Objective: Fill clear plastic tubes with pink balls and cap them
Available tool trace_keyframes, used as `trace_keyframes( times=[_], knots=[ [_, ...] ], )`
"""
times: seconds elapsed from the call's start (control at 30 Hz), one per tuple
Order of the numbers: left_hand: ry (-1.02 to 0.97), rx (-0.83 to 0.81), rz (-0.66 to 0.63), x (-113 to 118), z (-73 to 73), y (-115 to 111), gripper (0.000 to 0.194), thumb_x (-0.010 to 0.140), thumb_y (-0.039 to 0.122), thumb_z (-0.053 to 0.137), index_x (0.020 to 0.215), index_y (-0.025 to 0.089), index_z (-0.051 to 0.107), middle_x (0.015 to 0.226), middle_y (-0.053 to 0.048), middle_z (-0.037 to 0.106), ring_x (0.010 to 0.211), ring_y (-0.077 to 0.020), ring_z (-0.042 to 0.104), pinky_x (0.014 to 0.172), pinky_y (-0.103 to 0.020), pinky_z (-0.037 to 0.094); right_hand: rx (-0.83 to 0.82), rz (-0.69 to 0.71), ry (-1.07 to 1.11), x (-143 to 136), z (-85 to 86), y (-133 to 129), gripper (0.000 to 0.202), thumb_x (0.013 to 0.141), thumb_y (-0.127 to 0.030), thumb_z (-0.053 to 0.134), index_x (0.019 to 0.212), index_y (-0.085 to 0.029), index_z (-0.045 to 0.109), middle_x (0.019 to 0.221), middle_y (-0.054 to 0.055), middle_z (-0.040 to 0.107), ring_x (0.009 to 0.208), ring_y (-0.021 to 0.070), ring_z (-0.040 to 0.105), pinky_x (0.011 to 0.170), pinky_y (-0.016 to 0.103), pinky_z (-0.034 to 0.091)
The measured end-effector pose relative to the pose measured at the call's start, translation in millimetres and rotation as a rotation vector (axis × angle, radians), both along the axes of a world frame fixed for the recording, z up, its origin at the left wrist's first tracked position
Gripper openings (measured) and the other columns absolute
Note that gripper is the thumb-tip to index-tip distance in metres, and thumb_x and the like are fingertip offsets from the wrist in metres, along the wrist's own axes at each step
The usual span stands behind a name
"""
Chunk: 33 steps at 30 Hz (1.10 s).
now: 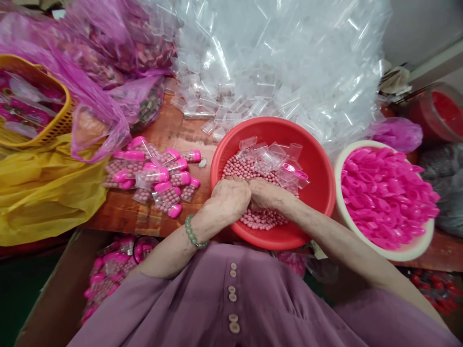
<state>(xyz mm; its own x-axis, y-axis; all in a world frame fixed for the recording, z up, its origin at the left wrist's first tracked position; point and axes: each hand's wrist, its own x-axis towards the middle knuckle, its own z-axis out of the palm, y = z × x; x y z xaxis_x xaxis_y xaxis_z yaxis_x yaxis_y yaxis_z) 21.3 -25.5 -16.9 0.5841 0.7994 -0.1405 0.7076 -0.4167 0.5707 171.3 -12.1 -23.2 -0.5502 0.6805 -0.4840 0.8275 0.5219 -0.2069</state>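
Both my hands meet over the near left part of a red basin (321, 193). My left hand (231, 197), below a green bead bracelet (192, 232), has its fingers curled closed. Against it rests my right hand (265, 193), also closed, fingers tucked down. Whatever they grip is hidden under the knuckles. Pink beads (235, 166) lie heaped in the basin beneath and around the hands. Clear plastic tubes (267, 156) rest on the beads, beside a couple of bright pink caps (301, 174).
Filled, pink-capped tubes (166, 176) lie left of the basin. A white basin (340, 178) of pink caps (387, 197) stands right. Behind rises a large pile of clear tubes (275, 58). A yellow basket (67, 111) and a yellow bag (47, 193) sit far left. Below is a box of filled tubes (112, 265).
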Motion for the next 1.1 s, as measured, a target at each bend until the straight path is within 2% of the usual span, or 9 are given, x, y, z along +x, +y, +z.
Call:
trace_keyframes(
  times=[0.13,0.23,0.3,0.4,0.53,0.73,0.83,0.93,1.1],
  knots=[
    [0.150,0.013,-0.065,4,15.4,5,0.036,0.086,0.009,0.042,0.118,0.002,0.058,0.104,-0.024,0.068,0.098,-0.0310,0.068,0.082,-0.039,0.053,-0.045,0.052,0.227,2,-14.2,2,0.019,0.067,-0.011,0.061,0.084,-0.013,0.069,0.080,0.008,0.071,0.071,0.0187,0.060,0.068,0.028,0.047],
    [0.193,-0.008,-0.087,5,26.7,8,0.038,0.087,0.009,0.038,0.121,0.001,0.053,0.103,-0.022,0.069,0.097,-0.0293,0.069,0.082,-0.040,0.055,-0.079,-0.034,0.427,7,-15.7,4,0.017,0.066,-0.013,0.061,0.083,-0.014,0.064,0.073,0.004,0.067,0.063,0.0153,0.054,0.064,0.027,0.047],
    [0.075,0.007,-0.048,2,25.9,9,0.039,0.089,0.010,0.037,0.126,0.002,0.050,0.106,-0.021,0.069,0.102,-0.0276,0.068,0.088,-0.040,0.054,-0.098,-0.124,0.543,13,-9.3,4,0.018,0.066,-0.016,0.060,0.084,-0.014,0.061,0.074,0.003,0.065,0.061,0.0141,0.053,0.061,0.026,0.046],
    [-0.188,0.029,0.002,-5,16.9,12,0.050,0.094,0.020,0.039,0.140,0.002,0.039,0.129,-0.024,0.060,0.124,-0.0271,0.058,0.105,-0.042,0.047,-0.040,-0.192,0.703,23,7.4,2,0.020,0.067,-0.016,0.056,0.086,-0.014,0.058,0.077,0.002,0.063,0.066,0.0148,0.054,0.063,0.027,0.046],
    [-0.412,-0.122,-0.083,-14,12.0,25,0.070,0.091,0.041,0.054,0.147,0.006,0.033,0.152,-0.023,0.040,0.142,-0.0314,0.040,0.118,-0.047,0.033,0.080,-0.189,0.831,34,28.8,-3,0.028,0.069,-0.016,0.055,0.096,-0.015,0.059,0.086,0.004,0.064,0.075,0.0163,0.058,0.070,0.029,0.049],
    [-0.654,-0.503,-0.337,-15,20.2,44,0.058,0.089,0.044,0.061,0.139,0.017,0.050,0.140,-0.013,0.056,0.128,-0.0260,0.053,0.112,-0.042,0.039,0.054,-0.227,0.975,40,42.5,-9,0.035,0.074,-0.017,0.060,0.108,-0.016,0.062,0.096,0.004,0.070,0.085,0.0158,0.064,0.078,0.029,0.054],
    [-0.741,-0.561,-0.302,-13,18.3,44,0.057,0.086,0.040,0.067,0.137,0.019,0.053,0.136,-0.011,0.060,0.129,-0.0254,0.053,0.112,-0.041,0.039,0.071,-0.253,0.978,42,46.3,-11,0.037,0.080,-0.022,0.062,0.117,-0.018,0.063,0.103,0.005,0.072,0.092,0.0174,0.067,0.084,0.031,0.055],
    [-0.778,-0.666,-0.216,-12,15.0,42,0.047,0.088,0.038,0.064,0.129,0.016,0.060,0.120,-0.010,0.068,0.115,-0.0230,0.061,0.103,-0.037,0.045,0.143,-0.286,0.953,45,48.2,-13,0.038,0.085,-0.024,0.064,0.122,-0.019,0.062,0.109,0.006,0.073,0.097,0.0176,0.068,0.087,0.031,0.055],
    [-0.886,-0.832,-0.041,-10,15.5,40,0.037,0.081,0.034,0.072,0.112,0.014,0.071,0.106,-0.008,0.073,0.101,-0.0182,0.066,0.095,-0.032,0.049,0.231,-0.364,1.004,44,41.2,-15,0.029,0.086,-0.029,0.069,0.113,-0.016,0.066,0.093,0.005,0.074,0.078,0.0135,0.068,0.071,0.025,0.055]
  ],
)
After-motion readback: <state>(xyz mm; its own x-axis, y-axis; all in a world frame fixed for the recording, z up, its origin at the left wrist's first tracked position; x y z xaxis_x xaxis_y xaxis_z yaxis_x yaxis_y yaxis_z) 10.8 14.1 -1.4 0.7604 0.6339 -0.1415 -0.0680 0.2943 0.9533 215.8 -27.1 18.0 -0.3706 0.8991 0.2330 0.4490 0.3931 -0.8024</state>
